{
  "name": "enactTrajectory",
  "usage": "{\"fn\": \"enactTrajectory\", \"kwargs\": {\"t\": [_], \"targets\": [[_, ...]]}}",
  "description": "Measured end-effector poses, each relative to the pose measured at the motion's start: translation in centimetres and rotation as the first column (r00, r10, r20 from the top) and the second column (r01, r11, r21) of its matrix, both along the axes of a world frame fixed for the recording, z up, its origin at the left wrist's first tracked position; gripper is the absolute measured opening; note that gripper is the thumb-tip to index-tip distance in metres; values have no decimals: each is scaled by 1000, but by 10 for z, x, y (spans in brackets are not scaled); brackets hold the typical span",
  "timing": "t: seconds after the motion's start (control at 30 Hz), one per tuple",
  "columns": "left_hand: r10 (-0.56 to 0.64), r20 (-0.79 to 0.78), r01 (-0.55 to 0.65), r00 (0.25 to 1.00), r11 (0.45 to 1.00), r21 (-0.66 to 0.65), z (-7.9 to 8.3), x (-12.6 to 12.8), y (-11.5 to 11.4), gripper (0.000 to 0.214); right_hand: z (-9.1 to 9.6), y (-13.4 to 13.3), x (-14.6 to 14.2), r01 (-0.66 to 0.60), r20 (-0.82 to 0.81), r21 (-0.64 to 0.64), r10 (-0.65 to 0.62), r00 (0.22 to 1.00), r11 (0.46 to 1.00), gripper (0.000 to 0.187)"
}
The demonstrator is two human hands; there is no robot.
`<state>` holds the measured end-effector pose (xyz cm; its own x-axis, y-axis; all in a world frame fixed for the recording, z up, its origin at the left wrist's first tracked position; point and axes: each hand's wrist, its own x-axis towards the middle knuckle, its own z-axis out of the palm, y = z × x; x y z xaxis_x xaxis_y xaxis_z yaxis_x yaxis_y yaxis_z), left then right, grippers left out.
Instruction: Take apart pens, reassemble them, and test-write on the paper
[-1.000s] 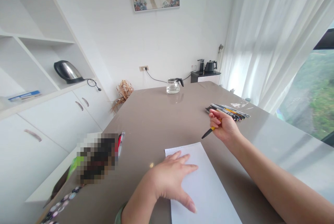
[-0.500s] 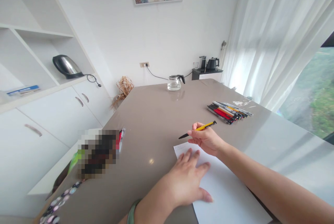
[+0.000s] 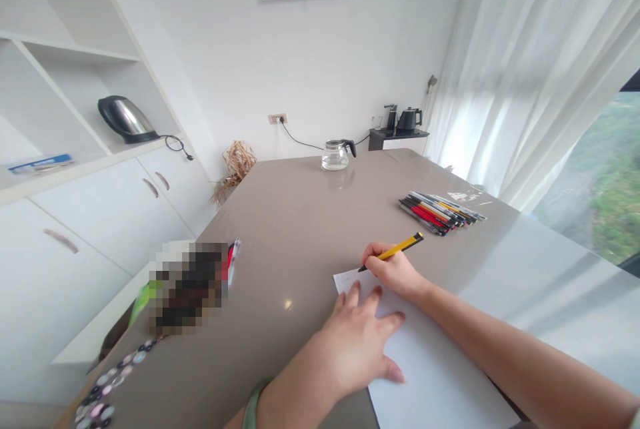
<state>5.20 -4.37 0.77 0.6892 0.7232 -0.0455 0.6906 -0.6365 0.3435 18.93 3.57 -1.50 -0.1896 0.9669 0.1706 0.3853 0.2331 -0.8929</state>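
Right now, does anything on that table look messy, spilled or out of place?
Nothing stands out. The paper lies flat under the left hand, the right hand holds a yellow pen at its far corner, and the spare pens lie in a tidy row.

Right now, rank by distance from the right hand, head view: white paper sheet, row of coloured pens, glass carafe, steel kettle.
1. White paper sheet, under the right hand holding the yellow pen.
2. Row of coloured pens, beyond, right.
3. Glass carafe, far table end.
4. Steel kettle, left shelf.
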Motion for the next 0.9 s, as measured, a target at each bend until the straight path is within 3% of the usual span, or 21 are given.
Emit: {"fn": "enactTrajectory", "kwargs": {"t": [0.27, 0.63, 0.9], "targets": [[22, -51, -27, 998, 995, -91, 7, 1, -1, 58, -7, 1, -3, 2, 101, 49, -7, 995, 999, 12], [10, -34, -13, 999, 996, -91, 2, -1, -1, 58, -7, 0, -3, -5, 133, 51, -2, 991, 999, 12], [13, -51, -20, 999, 991, -136, 8, 2, -1, 60, -7, 0, -3, -3, 149, 54, -5, 989, 999, 10]]}}
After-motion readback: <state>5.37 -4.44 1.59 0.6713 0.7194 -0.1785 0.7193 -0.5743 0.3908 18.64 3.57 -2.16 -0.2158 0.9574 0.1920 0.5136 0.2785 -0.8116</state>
